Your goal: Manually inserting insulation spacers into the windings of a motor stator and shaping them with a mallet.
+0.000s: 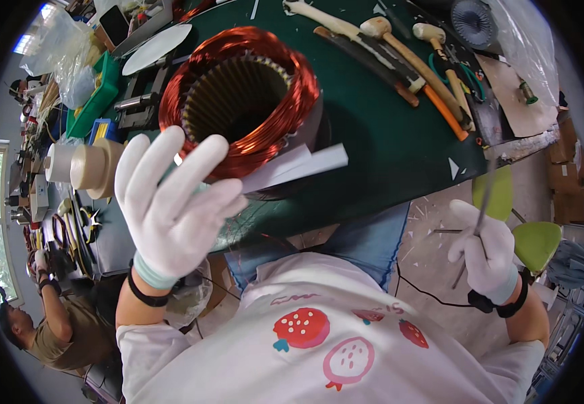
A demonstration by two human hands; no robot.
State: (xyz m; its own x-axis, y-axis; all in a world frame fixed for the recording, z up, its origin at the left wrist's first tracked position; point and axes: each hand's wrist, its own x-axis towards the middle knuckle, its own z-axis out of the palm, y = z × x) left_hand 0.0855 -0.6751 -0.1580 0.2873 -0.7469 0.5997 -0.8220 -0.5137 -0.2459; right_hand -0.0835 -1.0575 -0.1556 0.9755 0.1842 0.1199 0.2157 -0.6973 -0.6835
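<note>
A motor stator (312, 121) with thick red copper windings (298, 74) stands on the green table, its slotted bore facing up. My left hand (174, 209), in a white glove, is at the near left side of the windings. Its fingers are spread and nothing shows in them; whether the fingertips touch the wire I cannot tell. White paper strips (312, 167) lie against the stator's near side, beside my left thumb. Off the table's near right edge, my gloved right hand (486, 252) is closed around a long, thin grey rod-like tool (488, 188), partly blurred.
Mallets (399, 50), a knife-like orange-handled tool (445, 113) and scissors lie at the far right of the green table (386, 155). Tape rolls (90, 167) and a green bin (96, 97) stand left. A co-worker (70, 330) works at far left. Green chairs (536, 244) stand right.
</note>
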